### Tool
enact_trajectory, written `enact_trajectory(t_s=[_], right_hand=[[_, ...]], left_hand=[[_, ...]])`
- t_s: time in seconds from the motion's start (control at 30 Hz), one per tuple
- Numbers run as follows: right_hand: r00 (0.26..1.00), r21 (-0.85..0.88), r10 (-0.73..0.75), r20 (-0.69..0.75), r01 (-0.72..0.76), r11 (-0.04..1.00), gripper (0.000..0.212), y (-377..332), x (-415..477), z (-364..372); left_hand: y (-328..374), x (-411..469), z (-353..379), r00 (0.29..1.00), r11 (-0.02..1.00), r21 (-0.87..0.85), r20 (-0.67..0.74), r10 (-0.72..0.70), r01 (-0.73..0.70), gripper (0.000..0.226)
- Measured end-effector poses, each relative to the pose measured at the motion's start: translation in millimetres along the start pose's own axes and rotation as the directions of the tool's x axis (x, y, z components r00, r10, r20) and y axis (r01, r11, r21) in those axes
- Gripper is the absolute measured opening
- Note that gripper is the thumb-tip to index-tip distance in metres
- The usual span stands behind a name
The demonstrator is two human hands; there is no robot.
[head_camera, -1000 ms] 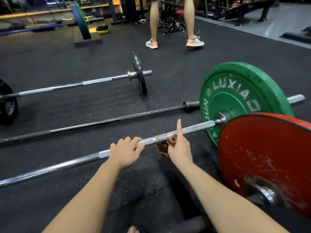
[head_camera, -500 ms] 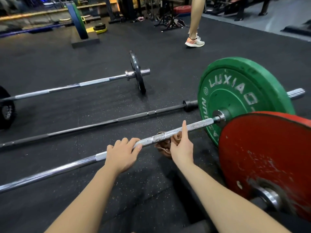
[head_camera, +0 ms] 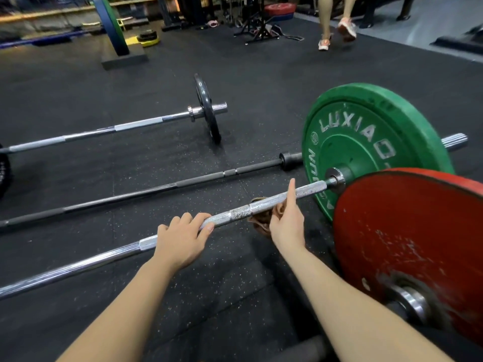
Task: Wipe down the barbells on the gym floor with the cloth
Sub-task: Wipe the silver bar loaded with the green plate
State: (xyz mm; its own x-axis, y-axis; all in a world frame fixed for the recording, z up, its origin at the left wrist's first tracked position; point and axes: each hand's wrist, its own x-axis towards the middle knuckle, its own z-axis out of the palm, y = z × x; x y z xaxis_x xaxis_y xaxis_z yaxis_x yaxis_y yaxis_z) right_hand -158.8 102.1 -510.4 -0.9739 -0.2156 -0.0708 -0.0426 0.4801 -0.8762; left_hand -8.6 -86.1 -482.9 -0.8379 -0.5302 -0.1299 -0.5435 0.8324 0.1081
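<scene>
Chrome barbell (head_camera: pixel 78 266): on floor (head_camera: pixel 130 165). Left hand (head_camera: pixel 180 241): fingers (head_camera: pixel 186 217) curled over shaft, steadying. Right hand (head_camera: pixel 286 226): fingers pinch brown cloth (head_camera: pixel 261 223) against knurl underside, forefinger straight. Best: wrap cloth round, stroke toward collar (head_camera: pixel 335 178).

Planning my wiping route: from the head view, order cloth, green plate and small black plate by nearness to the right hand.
1. Cloth, held by the right hand under the bar.
2. Green plate, right end of that bar.
3. Small black plate, far barbell.
</scene>
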Motion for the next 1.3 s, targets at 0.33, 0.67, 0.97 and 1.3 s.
enact_trajectory(t_s=[0.33,0.67,0.97,1.3], right_hand=[[0.968,0.015,0.093,-0.233,-0.092,0.996,0.109,11.7,40.5,-40.8],[0.961,0.041,0.109,-0.255,-0.102,0.994,0.099,11.1,28.8,-25.9],[0.929,0.143,0.18,-0.323,-0.14,0.98,0.093,9.2,34.5,-33.1],[0.908,0.204,0.229,-0.351,-0.165,0.965,0.088,2.3,33.1,-34.6]], left_hand=[[-0.1,-1.6,4.7,0.998,1.0,0.008,-0.058,0.007,-0.007,0.04],[0.8,-5.1,5.0,0.998,0.999,0.033,-0.07,0.012,-0.009,0.042],[-1.4,-1.5,5.9,0.998,1.0,0.023,-0.067,0.016,-0.014,0.043],[-2.4,0.0,6.3,0.997,1.0,0.023,-0.075,0.008,-0.006,0.045]])
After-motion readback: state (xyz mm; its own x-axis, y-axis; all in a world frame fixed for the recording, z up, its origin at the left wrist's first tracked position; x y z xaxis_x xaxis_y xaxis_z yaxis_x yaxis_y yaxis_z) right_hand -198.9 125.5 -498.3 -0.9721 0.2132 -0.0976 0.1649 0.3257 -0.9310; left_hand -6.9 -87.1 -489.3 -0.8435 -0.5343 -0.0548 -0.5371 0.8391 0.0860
